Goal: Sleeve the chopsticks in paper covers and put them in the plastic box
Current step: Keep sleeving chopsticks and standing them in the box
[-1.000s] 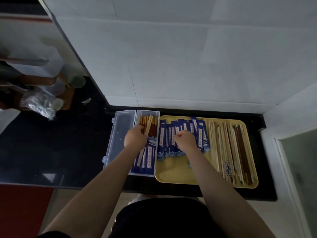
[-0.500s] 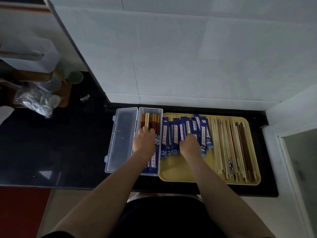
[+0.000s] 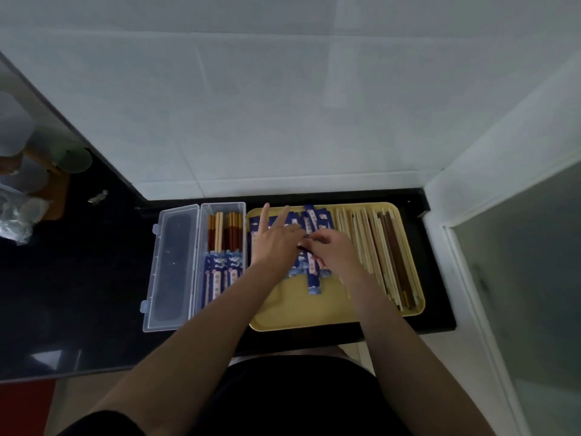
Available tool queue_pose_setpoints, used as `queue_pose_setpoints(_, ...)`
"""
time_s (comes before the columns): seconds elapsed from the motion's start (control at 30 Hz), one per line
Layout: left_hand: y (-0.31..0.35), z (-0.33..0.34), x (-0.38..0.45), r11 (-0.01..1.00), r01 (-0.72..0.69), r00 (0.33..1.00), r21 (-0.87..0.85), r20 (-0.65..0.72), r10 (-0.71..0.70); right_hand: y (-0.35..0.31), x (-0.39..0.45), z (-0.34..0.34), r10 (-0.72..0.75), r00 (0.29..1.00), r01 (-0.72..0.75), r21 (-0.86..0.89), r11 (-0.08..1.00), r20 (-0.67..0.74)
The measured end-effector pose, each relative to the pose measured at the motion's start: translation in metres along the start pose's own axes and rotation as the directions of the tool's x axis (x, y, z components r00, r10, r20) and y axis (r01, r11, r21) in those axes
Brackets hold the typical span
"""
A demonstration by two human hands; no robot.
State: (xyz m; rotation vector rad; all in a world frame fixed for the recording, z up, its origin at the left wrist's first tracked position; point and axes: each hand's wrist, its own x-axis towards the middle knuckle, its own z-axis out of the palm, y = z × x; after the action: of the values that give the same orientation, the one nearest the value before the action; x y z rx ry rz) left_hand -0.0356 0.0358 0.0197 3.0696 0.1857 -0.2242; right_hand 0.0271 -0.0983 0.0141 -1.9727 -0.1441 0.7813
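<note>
Two hands: my left hand (image 3: pixel 274 243) splayed, my right hand (image 3: pixel 333 247) pinching a cover.
Paper covers (image 3: pixel 312 272): tray (image 3: pixel 298 313); light, flimsy, grip by the open end.
Chopsticks (image 3: pixel 377 247): stiff, slippery.
Plastic box (image 3: pixel 222 256): partly filled.

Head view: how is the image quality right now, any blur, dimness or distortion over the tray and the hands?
Head view: dim overall, the black counter nearly featureless; left hand and right hand smeared by motion blur over the paper covers; print on the covers unreadable; wide-angle bending of the wall edges; yellow tray and plastic box sharp enough to make out.
</note>
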Motion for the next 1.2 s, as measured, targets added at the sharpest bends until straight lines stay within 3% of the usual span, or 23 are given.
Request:
queue_pose_setpoints(0.13,0.019,0.007,0.014,0.990,0.125,0.990,-0.071,0.081,-0.119,0.022,-0.006,-0.044,0.058,0.994,-0.047,0.127,0.991,-0.090)
queue_pose_setpoints(0.2,0.027,0.008,0.015,0.936,0.246,0.965,-0.253,0.156,-0.211,0.040,-0.004,-0.061,0.108,0.973,-0.085,0.120,0.989,-0.203)
queue_pose_setpoints(0.3,0.042,0.015,0.013,0.694,0.414,0.910,-0.589,0.281,-0.304,0.073,0.000,-0.081,0.156,0.920,-0.209,-0.114,0.971,-0.360)
queue_pose_setpoints(0.4,0.062,0.019,0.014,0.320,0.517,0.854,-0.794,0.450,-0.261,0.104,-0.002,-0.088,0.129,0.920,-0.290,-0.421,0.859,-0.371)
queue_pose_setpoints(0.5,0.077,0.018,0.013,0.046,0.571,0.806,-0.820,0.550,-0.219,0.119,-0.004,-0.085,0.113,0.925,-0.305,-0.529,0.792,-0.364)
queue_pose_setpoints(0.6,0.083,0.024,0.011,-0.093,0.609,0.769,-0.787,0.616,-0.172,0.121,0.000,-0.085,0.113,0.934,-0.294,-0.548,0.783,-0.340)
queue_pose_setpoints(0.73,0.089,0.028,0.010,-0.216,0.618,0.747,-0.756,0.650,-0.140,0.121,0.004,-0.086,0.131,0.933,-0.304,-0.540,0.785,-0.334)
queue_pose_setpoints(0.93,0.095,0.032,0.008,-0.284,0.611,0.730,-0.739,0.665,-0.161,0.118,0.003,-0.081,0.119,0.947,-0.277,-0.565,0.777,-0.300)
queue_pose_setpoints(1.07,0.098,0.032,0.008,-0.297,0.597,0.733,-0.745,0.657,-0.175,0.113,0.001,-0.087,0.153,0.949,-0.279,-0.513,0.812,-0.275)
queue_pose_setpoints(1.2,0.099,0.036,0.009,-0.256,0.594,0.743,-0.763,0.642,-0.189,0.104,-0.003,-0.102,0.197,0.974,-0.223,-0.342,0.913,-0.108)
